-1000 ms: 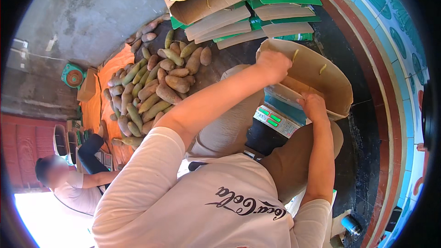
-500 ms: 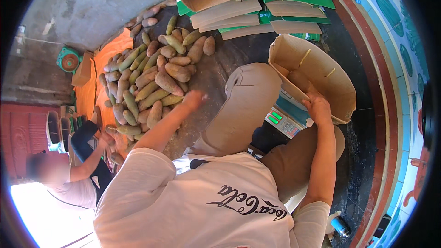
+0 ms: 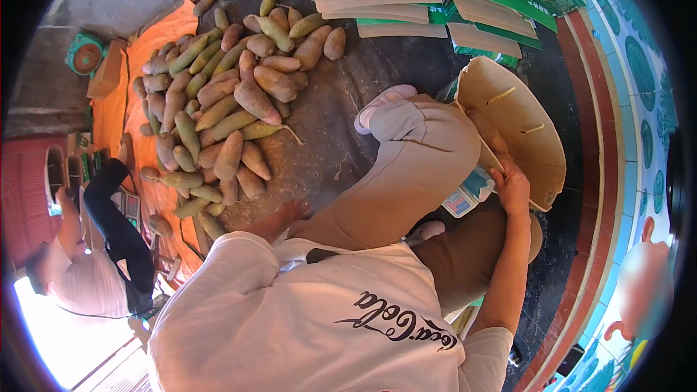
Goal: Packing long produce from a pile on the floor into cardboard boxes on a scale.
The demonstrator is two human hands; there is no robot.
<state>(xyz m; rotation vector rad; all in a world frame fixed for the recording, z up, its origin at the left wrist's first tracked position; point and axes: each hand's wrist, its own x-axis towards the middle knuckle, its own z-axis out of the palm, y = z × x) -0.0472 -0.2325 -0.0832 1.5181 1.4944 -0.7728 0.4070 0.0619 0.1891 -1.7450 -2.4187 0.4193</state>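
Note:
My right hand [image 3: 512, 185] has its fingers hooked over the near wall of an open cardboard box [image 3: 523, 127] with yellow cord loops. A brownish root vegetable [image 3: 485, 128] lies inside, partly hidden by the wall. Under the box, a digital scale [image 3: 459, 203] shows its keypad beside my knee. Low beside my left thigh is my left hand [image 3: 292, 212], empty, its fingers apart and slightly blurred. It is near the front of a heap of long brownish-pink and greenish root vegetables [image 3: 229, 152], touching none of them.
Folded green and tan cartons [image 3: 435, 11] are stacked at the far side. An orange sheet [image 3: 149, 101] runs under the heap's left side. Another person [image 3: 91, 276] sits at the left with an arm raised. A brick-red edge [image 3: 592, 160] borders the tiled wall at right.
My left hand has drawn back toward my thigh, away from the heap's right side. My right hand stays on the box. The other person's arm has lifted away from the heap. The view has shifted.

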